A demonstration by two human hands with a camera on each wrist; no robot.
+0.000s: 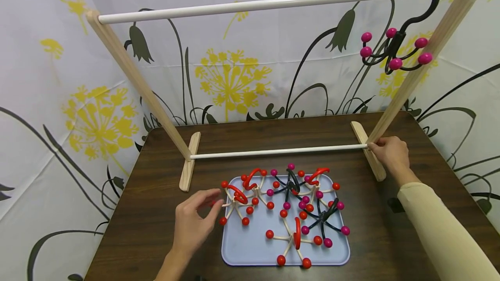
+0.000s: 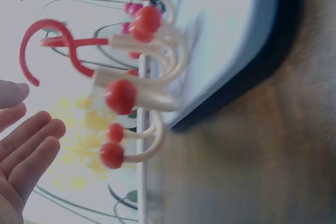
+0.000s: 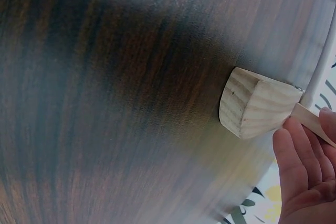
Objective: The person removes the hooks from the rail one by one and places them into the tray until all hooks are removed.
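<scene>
My left hand (image 1: 193, 218) hovers at the tray's left side, fingers spread from the thumb and holding nothing. Beside it stands a cream multi-arm hanger (image 1: 233, 205) with a red hook and red ball tips; in the left wrist view its red hook (image 2: 71, 51) is near my fingertips but apart from them. My right hand (image 1: 390, 155) grips the foot of the right wooden post (image 1: 402, 86) of a rack, just above its base piece (image 3: 257, 103). From the rack's white top rod (image 1: 273, 4) hangs a black hanger (image 1: 396, 44) with magenta balls.
A light-blue tray (image 1: 244, 255) on the dark wood table (image 1: 156, 229) bears several hangers, among them a red-hooked one (image 1: 291, 238) in front and a black one (image 1: 323, 217) at right. A lower white rod (image 1: 273, 152) joins the rack's feet. Flower-patterned cloth (image 1: 164, 77) hangs behind.
</scene>
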